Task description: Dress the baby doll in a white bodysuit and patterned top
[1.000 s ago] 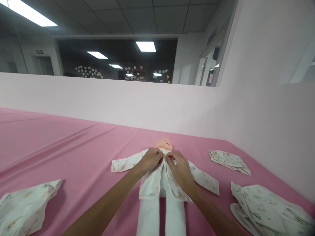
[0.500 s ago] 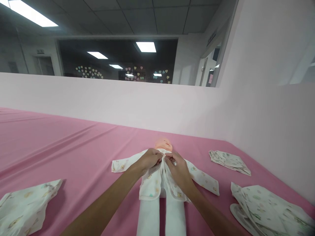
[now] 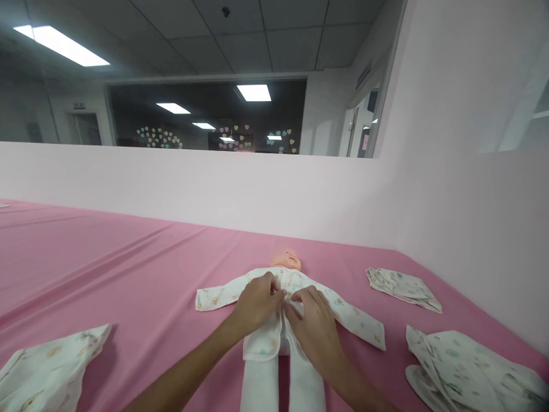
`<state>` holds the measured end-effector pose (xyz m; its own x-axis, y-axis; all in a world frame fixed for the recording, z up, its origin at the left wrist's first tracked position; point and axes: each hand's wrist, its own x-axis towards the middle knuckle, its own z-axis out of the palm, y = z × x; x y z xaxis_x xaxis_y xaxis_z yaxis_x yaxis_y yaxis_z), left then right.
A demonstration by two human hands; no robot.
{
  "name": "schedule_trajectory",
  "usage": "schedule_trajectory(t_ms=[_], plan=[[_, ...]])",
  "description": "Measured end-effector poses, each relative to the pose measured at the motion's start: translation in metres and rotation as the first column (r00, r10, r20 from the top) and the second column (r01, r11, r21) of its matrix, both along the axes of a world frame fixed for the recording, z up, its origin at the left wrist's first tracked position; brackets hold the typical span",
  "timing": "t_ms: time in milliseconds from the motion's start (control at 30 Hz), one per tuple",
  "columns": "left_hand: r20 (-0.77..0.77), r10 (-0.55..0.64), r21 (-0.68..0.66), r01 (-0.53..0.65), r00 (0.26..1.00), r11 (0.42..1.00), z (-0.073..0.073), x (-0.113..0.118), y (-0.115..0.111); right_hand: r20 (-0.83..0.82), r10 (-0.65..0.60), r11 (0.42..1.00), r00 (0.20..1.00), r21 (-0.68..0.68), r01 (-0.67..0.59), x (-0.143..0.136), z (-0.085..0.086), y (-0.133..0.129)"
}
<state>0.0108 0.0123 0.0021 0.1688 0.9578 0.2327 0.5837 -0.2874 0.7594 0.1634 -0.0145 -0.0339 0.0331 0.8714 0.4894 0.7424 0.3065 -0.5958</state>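
A baby doll (image 3: 286,258) lies on its back on the pink sheet, wearing a white printed baby jacket (image 3: 355,320) and white trousers (image 3: 259,386). The jacket's sleeves spread out to both sides; its front edges meet at the chest and part lower down. My left hand (image 3: 259,300) pinches the front edge at mid-chest, fingers closed. Close beside it, my right hand (image 3: 315,323) has its thumb and fingers curled onto the opposite edge. My fingers hide the exact spot where they grip.
Folded printed clothes (image 3: 403,289) lie to the right, with a larger printed bundle (image 3: 472,366) nearer me. Another printed garment (image 3: 54,360) is at the left. The pink sheet (image 3: 128,274) runs up to a white wall (image 3: 193,189) with a window above.
Both hands have moved from the doll's neck down the jacket front to mid-chest. The jacket's upper front now lies together below the neck. The camera has tilted up slightly.
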Motion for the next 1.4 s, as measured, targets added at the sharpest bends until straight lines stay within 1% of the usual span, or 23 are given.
schedule_trajectory(t_ms=[67, 133, 233, 300, 333, 400, 433, 500, 567, 667, 733, 800, 900, 1000, 1067, 1133, 1267, 1400], plan=[[-0.21, 0.007, 0.056, 0.005, 0.978, 0.998, -0.006, -0.001, -0.018, 0.098, 0.06, 0.996, 0.993, -0.065, -0.053, -0.001, 0.002, -0.013], [-0.331, 0.019, 0.075, 0.007, 0.943, 0.997, -0.013, -0.002, -0.032, 0.201, 0.083, 0.995, 0.976, -0.079, -0.068, -0.002, 0.003, -0.022], [-0.389, 0.066, 0.105, -0.027, 0.919, 0.994, -0.023, -0.002, -0.041, 0.354, 0.027, 1.0, 0.935, -0.008, -0.026, -0.003, 0.0, -0.024], [-0.384, 0.089, 0.116, -0.048, 0.919, 0.992, -0.028, 0.0, -0.04, 0.409, 0.006, 1.0, 0.913, 0.017, -0.014, -0.002, -0.002, -0.021], [-0.374, 0.094, 0.121, -0.051, 0.923, 0.991, -0.03, 0.001, -0.039, 0.415, 0.01, 1.0, 0.91, 0.006, -0.014, -0.001, -0.002, -0.019], [-0.346, 0.087, 0.14, -0.041, 0.934, 0.989, -0.032, 0.003, -0.036, 0.372, 0.028, 0.999, 0.928, -0.043, -0.013, 0.0, 0.003, -0.016], [-0.326, 0.083, 0.152, -0.035, 0.942, 0.988, -0.033, 0.003, -0.035, 0.322, 0.036, 0.998, 0.946, -0.068, -0.015, 0.001, 0.006, -0.015], [-0.283, 0.081, 0.183, -0.029, 0.956, 0.983, -0.035, 0.004, -0.034, 0.174, 0.054, 0.995, 0.983, -0.097, -0.037, 0.003, 0.015, -0.014], [-0.261, 0.094, 0.224, -0.035, 0.961, 0.974, -0.036, 0.005, -0.033, -0.004, 0.069, 0.993, 0.998, -0.101, -0.069, 0.004, 0.023, -0.015], [-0.269, 0.144, 0.293, -0.062, 0.952, 0.954, -0.039, 0.004, -0.032, -0.232, 0.079, 0.981, 0.97, -0.154, -0.117, 0.005, 0.027, -0.014], [-0.267, 0.184, 0.328, -0.091, 0.946, 0.94, -0.039, 0.003, -0.029, -0.341, 0.078, 0.967, 0.937, -0.204, -0.154, 0.006, 0.025, -0.013], [-0.242, 0.211, 0.344, -0.12, 0.947, 0.931, -0.039, 0.002, -0.028, -0.415, 0.084, 0.958, 0.906, -0.217, -0.188, 0.007, 0.022, -0.011], [-0.173, 0.198, 0.322, -0.135, 0.965, 0.937, -0.037, 0.0, -0.028, -0.443, 0.092, 0.969, 0.892, -0.165, -0.182, 0.008, 0.02, -0.01], [-0.051, 0.167, 0.241, -0.15, 0.985, 0.959, -0.034, -0.001, -0.03, -0.425, 0.065, 0.989, 0.903, -0.096, -0.116, 0.006, 0.022, -0.011], [0.033, 0.157, 0.183, -0.16, 0.987, 0.97, -0.033, -0.001, -0.031, -0.423, 0.047, 0.994, 0.905, -0.074, -0.086, 0.005, 0.022, -0.013], [0.081, 0.16, 0.156, -0.171, 0.984, 0.973, -0.032, -0.001, -0.03, -0.42, 0.044, 0.995, 0.906, -0.064, -0.078, 0.004, 0.021, -0.014], [0.128, 0.178, 0.149, -0.196, 0.976, 0.969, -0.031, -0.001, -0.031, -0.414, 0.05, 0.995, 0.909, -0.053, -0.079, 0.003, 0.018, -0.015], [0.139, 0.152, 0.202, -0.178, 0.979, 0.963, -0.034, -0.003, -0.033, -0.427, 0.039, 0.997, 0.903, -0.049, -0.066, 0.002, 0.018, -0.015]])
